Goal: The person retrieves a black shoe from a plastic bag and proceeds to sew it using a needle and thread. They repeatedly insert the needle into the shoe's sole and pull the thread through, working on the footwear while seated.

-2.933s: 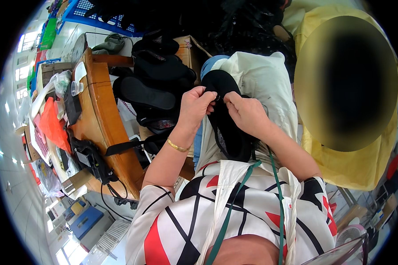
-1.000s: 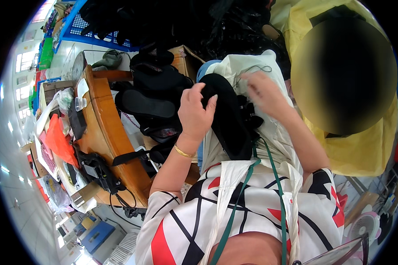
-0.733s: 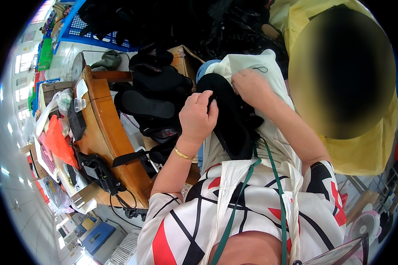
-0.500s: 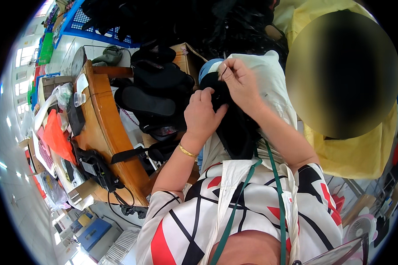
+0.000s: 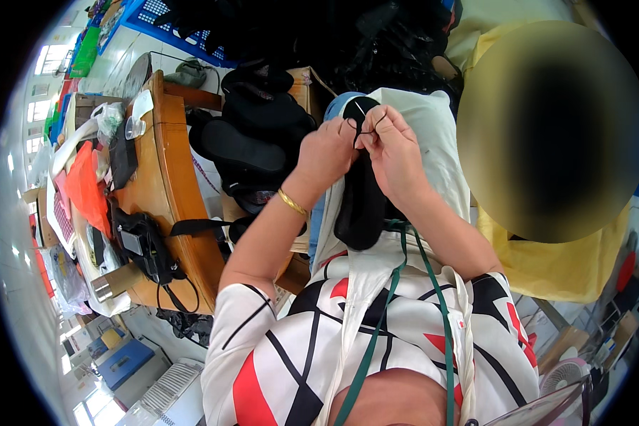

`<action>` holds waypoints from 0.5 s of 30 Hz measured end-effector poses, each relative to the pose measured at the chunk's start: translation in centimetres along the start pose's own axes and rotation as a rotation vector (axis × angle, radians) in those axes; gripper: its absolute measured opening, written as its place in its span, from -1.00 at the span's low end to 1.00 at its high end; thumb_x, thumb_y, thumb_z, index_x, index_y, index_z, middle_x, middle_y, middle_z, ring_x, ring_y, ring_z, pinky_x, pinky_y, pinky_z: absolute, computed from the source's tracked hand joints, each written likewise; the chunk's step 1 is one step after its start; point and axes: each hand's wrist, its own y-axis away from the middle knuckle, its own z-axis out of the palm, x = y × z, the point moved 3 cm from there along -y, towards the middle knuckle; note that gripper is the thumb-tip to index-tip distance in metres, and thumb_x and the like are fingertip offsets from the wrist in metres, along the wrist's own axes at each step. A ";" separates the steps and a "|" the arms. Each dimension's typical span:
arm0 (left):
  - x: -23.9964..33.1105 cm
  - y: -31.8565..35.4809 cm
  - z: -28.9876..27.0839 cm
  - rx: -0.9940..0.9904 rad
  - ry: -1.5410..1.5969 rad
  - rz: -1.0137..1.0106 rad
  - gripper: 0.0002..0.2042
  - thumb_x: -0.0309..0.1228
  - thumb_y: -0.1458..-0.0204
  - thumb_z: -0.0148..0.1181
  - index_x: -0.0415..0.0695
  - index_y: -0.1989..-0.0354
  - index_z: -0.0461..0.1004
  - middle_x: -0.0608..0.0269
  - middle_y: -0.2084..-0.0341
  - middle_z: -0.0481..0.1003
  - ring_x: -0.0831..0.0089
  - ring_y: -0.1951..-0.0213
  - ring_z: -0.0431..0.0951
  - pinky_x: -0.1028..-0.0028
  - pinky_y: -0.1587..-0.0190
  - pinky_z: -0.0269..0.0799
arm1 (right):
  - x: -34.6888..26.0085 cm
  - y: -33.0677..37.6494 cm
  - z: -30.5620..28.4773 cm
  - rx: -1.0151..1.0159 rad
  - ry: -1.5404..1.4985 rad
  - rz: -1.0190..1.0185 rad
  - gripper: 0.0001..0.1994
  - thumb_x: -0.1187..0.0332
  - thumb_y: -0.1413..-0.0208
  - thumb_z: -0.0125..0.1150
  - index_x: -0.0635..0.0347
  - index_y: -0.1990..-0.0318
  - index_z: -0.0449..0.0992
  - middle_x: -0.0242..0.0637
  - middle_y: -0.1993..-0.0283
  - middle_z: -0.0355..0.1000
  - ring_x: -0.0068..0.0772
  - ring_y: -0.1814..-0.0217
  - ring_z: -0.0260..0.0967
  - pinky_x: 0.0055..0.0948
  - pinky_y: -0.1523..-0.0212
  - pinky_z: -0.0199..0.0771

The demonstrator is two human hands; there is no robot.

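Observation:
A black shoe (image 5: 360, 213) lies lengthwise on my lap, over the cream apron (image 5: 422, 117). Above its far end my two hands meet, fingertips nearly touching. My left hand (image 5: 326, 153) pinches a dark thread (image 5: 364, 132) that loops across to my right hand (image 5: 392, 153), whose thumb and forefinger are closed on it too. A thin, pale needle-like sliver (image 5: 360, 107) sticks up just beyond the fingers; which hand holds it is hidden.
Black shoes (image 5: 245, 142) are piled to my left, beside a wooden table (image 5: 165, 142) bearing a black bag (image 5: 145, 245). Black items heap up ahead near a blue crate (image 5: 192, 42). At right sits a person in yellow (image 5: 547, 277).
My left hand has lifted off the shoe and moved up to meet my right. The right hand has come slightly lower, and the thread now runs between both. More of the shoe shows.

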 end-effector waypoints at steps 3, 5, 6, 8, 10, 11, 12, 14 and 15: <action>0.4 -1.6 -1.9 0.027 0.046 0.144 -0.78 -0.30 0.07 0.29 -0.03 0.35 0.36 0.31 0.40 0.43 0.32 0.34 0.54 0.39 0.41 0.49 | -0.8 2.3 0.8 -0.077 0.109 -0.086 -0.84 0.38 -0.38 -0.07 0.15 0.32 0.30 -0.44 0.34 0.21 -0.58 0.36 0.08 -0.50 0.15 0.24; 1.4 -1.5 -2.4 -0.071 0.295 0.172 -0.79 -0.30 0.07 0.29 -0.03 0.38 0.36 0.27 0.41 0.43 0.27 0.33 0.54 0.36 0.39 0.49 | -1.3 5.0 1.0 -0.093 0.172 -0.140 -0.83 0.37 -0.40 -0.10 0.15 0.31 0.30 -0.45 0.35 0.19 -0.59 0.36 0.06 -0.51 0.16 0.24; 2.0 -1.2 -2.3 -0.122 0.419 0.187 -0.79 -0.30 0.07 0.28 -0.03 0.39 0.35 0.25 0.42 0.44 0.24 0.32 0.55 0.34 0.38 0.50 | -1.2 5.8 0.4 -0.077 0.184 -0.088 -0.82 0.36 -0.40 -0.11 0.15 0.30 0.29 -0.46 0.36 0.19 -0.60 0.37 0.06 -0.51 0.16 0.23; 3.5 0.3 -1.6 -0.265 0.578 0.119 -0.82 -0.36 0.07 0.28 -0.02 0.34 0.39 0.23 0.36 0.48 0.12 0.26 0.54 0.26 0.27 0.51 | -1.0 7.3 -1.7 -0.046 0.204 0.005 -0.81 0.34 -0.41 -0.12 0.14 0.30 0.29 -0.46 0.37 0.18 -0.60 0.38 0.05 -0.53 0.17 0.22; 4.7 1.8 0.7 -0.346 0.527 0.126 -0.80 -0.41 0.06 0.25 -0.02 0.24 0.43 0.22 0.29 0.50 0.12 0.18 0.54 0.26 0.19 0.50 | -1.6 7.6 -3.9 -0.039 0.381 -0.038 -0.80 0.32 -0.42 -0.09 0.18 0.27 0.34 -0.44 0.33 0.26 -0.58 0.32 0.17 -0.54 0.13 0.27; 5.1 1.7 0.8 -0.368 0.573 0.124 -0.77 -0.42 0.06 0.24 -0.03 0.20 0.44 0.19 0.27 0.50 0.13 0.17 0.53 0.28 0.17 0.49 | -2.5 7.5 -4.6 -0.015 0.543 -0.110 -0.81 0.32 -0.42 -0.08 0.19 0.25 0.35 -0.44 0.32 0.28 -0.57 0.29 0.21 -0.55 0.12 0.28; 5.3 1.7 0.6 -0.390 0.619 0.121 -0.74 -0.44 0.06 0.23 -0.04 0.16 0.45 0.17 0.25 0.50 0.14 0.15 0.53 0.29 0.15 0.49 | -3.4 7.4 -5.3 0.008 0.706 -0.180 -0.82 0.33 -0.42 -0.07 0.21 0.23 0.37 -0.43 0.31 0.31 -0.56 0.27 0.25 -0.55 0.10 0.30; 5.4 1.0 -0.1 -0.356 0.701 0.086 -0.65 -0.47 0.08 0.21 -0.06 0.05 0.44 0.13 0.24 0.49 0.20 0.16 0.53 0.35 0.13 0.48 | -5.4 7.0 -6.8 0.052 0.980 -0.461 -0.93 0.46 -0.31 0.06 0.22 0.25 0.43 -0.33 0.35 0.37 -0.44 0.30 0.34 -0.50 0.23 0.38; 5.3 0.7 -0.8 -0.305 0.741 0.055 -0.60 -0.50 0.09 0.20 -0.07 -0.01 0.43 0.13 0.25 0.48 0.25 0.18 0.53 0.40 0.14 0.47 | -6.5 7.2 -7.1 0.061 1.124 -0.565 -0.95 0.49 -0.27 0.09 0.22 0.26 0.44 -0.29 0.37 0.38 -0.39 0.32 0.35 -0.48 0.26 0.38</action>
